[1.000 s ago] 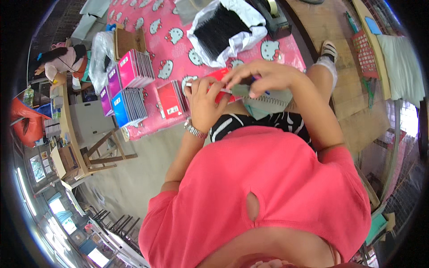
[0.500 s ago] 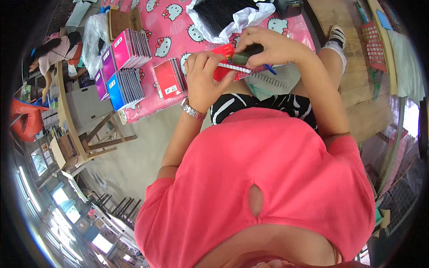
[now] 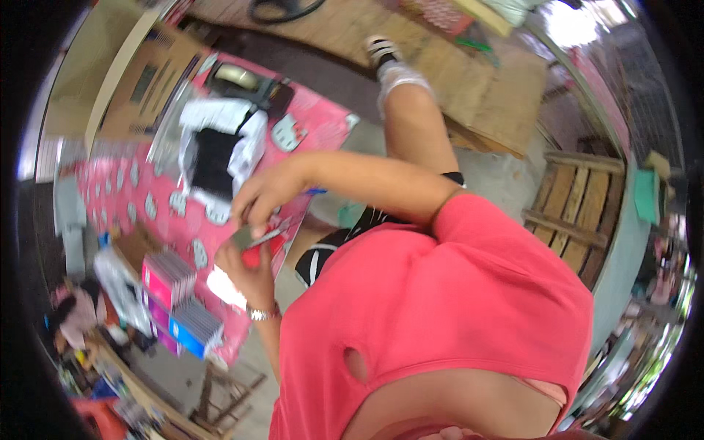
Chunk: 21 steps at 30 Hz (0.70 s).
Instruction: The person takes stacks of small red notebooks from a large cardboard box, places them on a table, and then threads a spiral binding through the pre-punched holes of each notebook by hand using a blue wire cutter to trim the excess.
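Observation:
Motion blurs my hands, which are close together over the near edge of the pink table. My left hand [image 3: 246,273], with a silver watch at its wrist, is closed round a red spiral notebook [image 3: 253,256]. Above the notebook is a small grey-green block [image 3: 242,238], between the fingers of both hands. My right hand [image 3: 268,194] curls down onto it from above, fingertips bent together; its exact grip cannot be made out. A bright white glare lies on the table beside my left hand. Beyond my right hand, black coil-like material [image 3: 213,161] sits in white wrapping.
Pink [image 3: 167,280], blue [image 3: 195,330] and purple notebook stacks stand at the table's left end. A tape dispenser [image 3: 246,82] and a cardboard box [image 3: 147,84] are at the far side. On the right are a wooden bench [image 3: 469,88] and a slatted wooden piece [image 3: 576,209].
The view has swung round to the right, so the table now appears farther left and tilted. The tape dispenser and cardboard box show more fully. Both hands stay together at the red notebook.

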Available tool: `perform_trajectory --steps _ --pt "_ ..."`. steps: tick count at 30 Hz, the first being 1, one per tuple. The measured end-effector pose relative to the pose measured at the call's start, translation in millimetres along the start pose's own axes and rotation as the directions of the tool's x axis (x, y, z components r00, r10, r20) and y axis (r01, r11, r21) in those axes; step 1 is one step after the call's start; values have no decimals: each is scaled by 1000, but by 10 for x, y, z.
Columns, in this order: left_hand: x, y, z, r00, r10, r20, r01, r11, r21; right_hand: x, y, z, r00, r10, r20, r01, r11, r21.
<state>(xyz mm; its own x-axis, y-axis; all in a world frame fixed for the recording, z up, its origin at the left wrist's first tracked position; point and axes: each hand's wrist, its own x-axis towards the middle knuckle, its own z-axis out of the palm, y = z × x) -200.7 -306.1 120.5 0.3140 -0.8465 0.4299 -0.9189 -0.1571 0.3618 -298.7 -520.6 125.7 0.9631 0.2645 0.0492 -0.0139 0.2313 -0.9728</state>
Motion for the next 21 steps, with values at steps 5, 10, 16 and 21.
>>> perform_trajectory --steps 5,10,16,21 --pt "-99 -296 0 997 -70 44 72 996 -43 95 9 50 953 -161 -256 -121 572 -811" --pt "-230 -577 -12 976 -210 52 212 976 -45 282 -78 216 976 43 -215 -152 838 -524" --pt "-13 -426 -15 947 -283 153 312 921 -233 274 15 37 974 75 -213 -105 986 -131" --pt "27 -503 37 958 -261 118 276 950 -146 -67 264 -300 855 -37 -517 -108 962 -249"
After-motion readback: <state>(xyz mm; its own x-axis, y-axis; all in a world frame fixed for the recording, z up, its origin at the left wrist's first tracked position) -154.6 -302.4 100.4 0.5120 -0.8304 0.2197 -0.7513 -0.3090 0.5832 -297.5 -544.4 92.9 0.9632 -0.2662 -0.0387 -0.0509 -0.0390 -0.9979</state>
